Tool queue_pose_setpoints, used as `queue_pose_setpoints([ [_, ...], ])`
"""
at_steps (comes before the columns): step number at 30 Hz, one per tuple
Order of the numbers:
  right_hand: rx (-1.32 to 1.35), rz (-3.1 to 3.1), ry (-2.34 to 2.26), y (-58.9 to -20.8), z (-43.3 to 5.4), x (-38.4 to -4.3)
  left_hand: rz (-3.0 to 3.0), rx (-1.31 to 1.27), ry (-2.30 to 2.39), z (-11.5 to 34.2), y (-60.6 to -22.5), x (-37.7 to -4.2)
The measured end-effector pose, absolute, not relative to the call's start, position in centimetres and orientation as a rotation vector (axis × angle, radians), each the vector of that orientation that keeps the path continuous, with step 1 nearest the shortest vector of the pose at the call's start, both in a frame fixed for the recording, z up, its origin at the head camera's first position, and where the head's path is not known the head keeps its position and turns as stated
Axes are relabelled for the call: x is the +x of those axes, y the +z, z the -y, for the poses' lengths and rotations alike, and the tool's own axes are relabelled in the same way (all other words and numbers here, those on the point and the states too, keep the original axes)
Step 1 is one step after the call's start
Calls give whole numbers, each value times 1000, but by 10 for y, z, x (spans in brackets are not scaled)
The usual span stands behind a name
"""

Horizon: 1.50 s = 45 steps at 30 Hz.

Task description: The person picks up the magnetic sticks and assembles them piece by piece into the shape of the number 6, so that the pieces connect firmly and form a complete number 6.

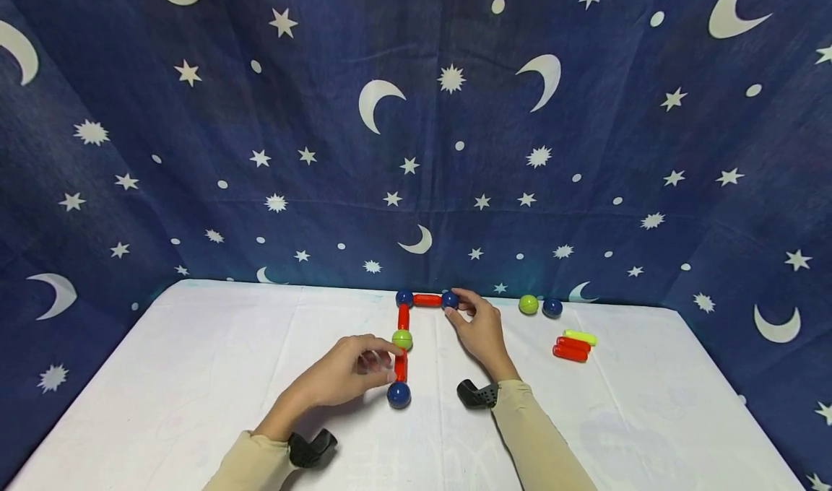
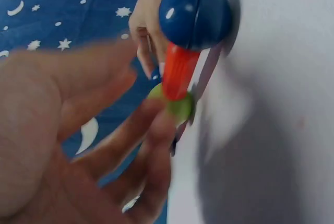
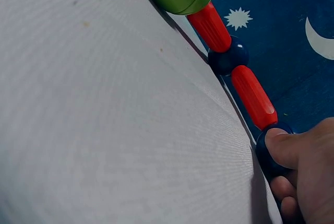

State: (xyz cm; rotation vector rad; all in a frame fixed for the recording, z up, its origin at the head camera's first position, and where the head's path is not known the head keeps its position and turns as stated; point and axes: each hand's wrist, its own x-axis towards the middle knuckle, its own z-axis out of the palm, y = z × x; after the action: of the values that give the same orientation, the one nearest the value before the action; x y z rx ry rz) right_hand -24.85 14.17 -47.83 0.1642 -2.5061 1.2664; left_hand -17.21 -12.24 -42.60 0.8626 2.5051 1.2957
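An L-shaped chain of balls and red rods lies on the white tabletop. From the near blue ball (image 1: 399, 395), a red rod (image 2: 180, 71) leads to a green ball (image 1: 402, 339). Another red rod (image 1: 404, 316) joins that to the corner blue ball (image 1: 404, 300), and a third red rod (image 1: 427, 300) runs right to the end blue ball (image 1: 450, 300). My right hand (image 1: 482, 332) pinches this end ball, thumb on its near side. Beside the near rod is my left hand (image 1: 344, 372), fingers loosely bent, fingertips by the green ball; whether they touch is unclear.
To the right stand a loose green ball (image 1: 529, 304) and a loose blue ball (image 1: 552, 307). In front of them lie a yellow-green rod (image 1: 580, 337) and two red rods (image 1: 570, 353). A dark blue star-and-moon cloth (image 1: 455, 173) hangs behind the table's back edge.
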Motion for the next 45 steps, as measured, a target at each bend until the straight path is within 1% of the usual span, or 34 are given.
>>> queue_pose_setpoints([
  [7,155,2514,1267,-478,-141,-247,-2752,604,1485,101,-442,-186],
  [12,153,2517,1255,-479,-140,-247,-2747,541,1544,94,-451,-190],
  [23,163,2513,1266,-479,-141,-246,-2740,458,1572,93,-463,-189],
  [32,180,2493,1273,-478,-141,-246,-2777,486,1588,93,-467,-191],
  [45,135,2510,1297,-477,-141,-248,-2780,513,1602,94,-471,-193],
])
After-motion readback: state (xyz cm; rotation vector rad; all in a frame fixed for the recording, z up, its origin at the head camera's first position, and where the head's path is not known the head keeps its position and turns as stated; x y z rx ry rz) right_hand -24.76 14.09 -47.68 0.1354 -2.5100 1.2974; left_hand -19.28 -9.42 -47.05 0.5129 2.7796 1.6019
